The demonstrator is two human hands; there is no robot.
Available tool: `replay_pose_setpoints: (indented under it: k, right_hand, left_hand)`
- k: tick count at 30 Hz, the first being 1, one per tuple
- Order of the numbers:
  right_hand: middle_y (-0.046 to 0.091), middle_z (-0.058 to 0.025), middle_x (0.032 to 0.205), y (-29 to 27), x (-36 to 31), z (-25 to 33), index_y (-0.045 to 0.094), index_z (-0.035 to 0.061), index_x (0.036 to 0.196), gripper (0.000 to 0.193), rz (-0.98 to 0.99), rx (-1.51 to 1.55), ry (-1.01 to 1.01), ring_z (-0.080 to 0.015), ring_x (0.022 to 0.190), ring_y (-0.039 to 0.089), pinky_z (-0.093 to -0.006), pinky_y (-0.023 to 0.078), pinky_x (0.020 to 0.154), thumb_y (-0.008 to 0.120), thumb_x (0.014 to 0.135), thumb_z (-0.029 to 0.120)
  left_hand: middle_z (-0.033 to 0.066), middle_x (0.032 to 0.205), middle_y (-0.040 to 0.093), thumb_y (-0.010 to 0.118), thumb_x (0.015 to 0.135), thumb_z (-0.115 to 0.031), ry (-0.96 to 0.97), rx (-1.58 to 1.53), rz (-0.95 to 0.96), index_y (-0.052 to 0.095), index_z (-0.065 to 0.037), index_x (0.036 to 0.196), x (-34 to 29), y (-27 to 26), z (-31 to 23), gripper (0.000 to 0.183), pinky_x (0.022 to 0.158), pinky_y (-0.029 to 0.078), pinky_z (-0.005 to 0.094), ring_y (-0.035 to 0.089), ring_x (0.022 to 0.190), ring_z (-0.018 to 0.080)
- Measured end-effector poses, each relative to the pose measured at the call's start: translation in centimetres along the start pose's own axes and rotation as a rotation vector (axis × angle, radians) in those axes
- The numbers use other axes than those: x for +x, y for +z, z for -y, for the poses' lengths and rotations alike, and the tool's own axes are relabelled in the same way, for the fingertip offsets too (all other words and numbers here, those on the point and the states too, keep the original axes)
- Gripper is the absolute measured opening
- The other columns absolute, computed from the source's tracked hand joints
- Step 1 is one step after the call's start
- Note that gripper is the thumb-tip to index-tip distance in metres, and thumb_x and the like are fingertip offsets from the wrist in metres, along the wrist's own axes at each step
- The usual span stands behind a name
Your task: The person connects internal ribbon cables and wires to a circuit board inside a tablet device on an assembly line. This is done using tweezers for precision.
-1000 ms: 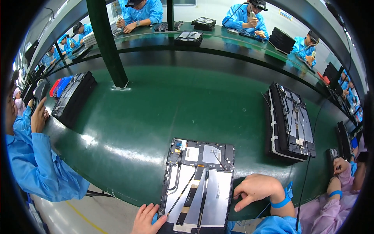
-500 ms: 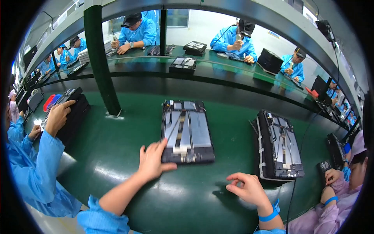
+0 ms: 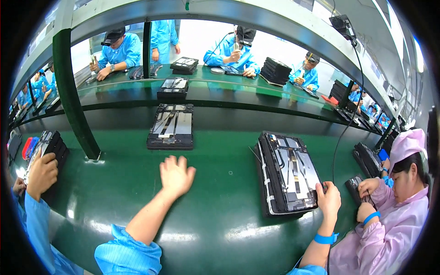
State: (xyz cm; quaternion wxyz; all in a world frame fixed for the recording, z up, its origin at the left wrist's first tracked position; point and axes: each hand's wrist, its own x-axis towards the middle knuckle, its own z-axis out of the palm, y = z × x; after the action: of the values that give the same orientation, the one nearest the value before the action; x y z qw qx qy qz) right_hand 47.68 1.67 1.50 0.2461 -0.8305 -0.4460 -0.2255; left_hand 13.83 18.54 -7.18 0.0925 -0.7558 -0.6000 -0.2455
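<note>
An opened tablet (image 3: 160,130) with bare grey battery cells and dark ribbon cables lies towards the far side of the green bench. Just nearer than it, my left hand (image 3: 176,178) hovers or rests over the bench with fingers spread, touching no tablet. To the right stands a stack of similar tablets (image 3: 266,183), with pale strips along its left side. On top lies another opened tablet (image 3: 286,172). My right hand (image 3: 329,200) grips this tablet's near right edge, thumb on top. Its other fingers are partly hidden behind the edge.
A dark green post (image 3: 71,91) rises from the bench at left. A black cable (image 3: 339,142) hangs near my right hand. A co-worker's hand (image 3: 42,174) touches a tablet stack at left; a person in pink (image 3: 385,215) works close at right. A raised ledge (image 3: 215,87) runs behind.
The single tablet has moved away from me across the bench and my left hand has let go of it. My right hand has gone from empty air to the stack's top tablet. The view has shifted right.
</note>
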Motion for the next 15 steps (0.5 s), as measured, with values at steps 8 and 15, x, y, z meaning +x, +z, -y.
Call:
replay_pose_setpoints:
  k: [8, 15]
  right_hand:
    - [0.053, -0.0027, 0.062, 0.5, 2.5, -5.9, 0.056, -0.0049, 0.075, 0.039, 0.607, 0.571, 0.277, -0.0089, 0.055, 0.044, -0.0247, 0.036, 0.050, 0.057, 0.075, 0.034]
    - [0.047, 0.0007, 0.058, 0.0, 2.9, -5.4, 0.053, 0.0013, 0.070, 0.032, 0.663, 0.635, 0.302, -0.0068, 0.050, 0.038, -0.0221, 0.030, 0.044, 0.060, 0.072, 0.033]
  left_hand:
    - [0.0271, 0.116, 0.032, 0.051, 0.077, -0.032, 0.374, -1.211, 0.553, 0.018, 0.008, 0.121, -6.9, -6.1, -14.5, 0.068, 0.092, 0.028, 0.0373, 0.034, 0.110, 0.0358]
    - [0.0211, 0.103, 0.040, 0.055, 0.065, -0.054, -0.164, -0.977, 0.440, 0.035, 0.009, 0.109, -5.1, -4.8, -20.7, 0.080, 0.081, 0.035, 0.0417, 0.040, 0.098, 0.0337]
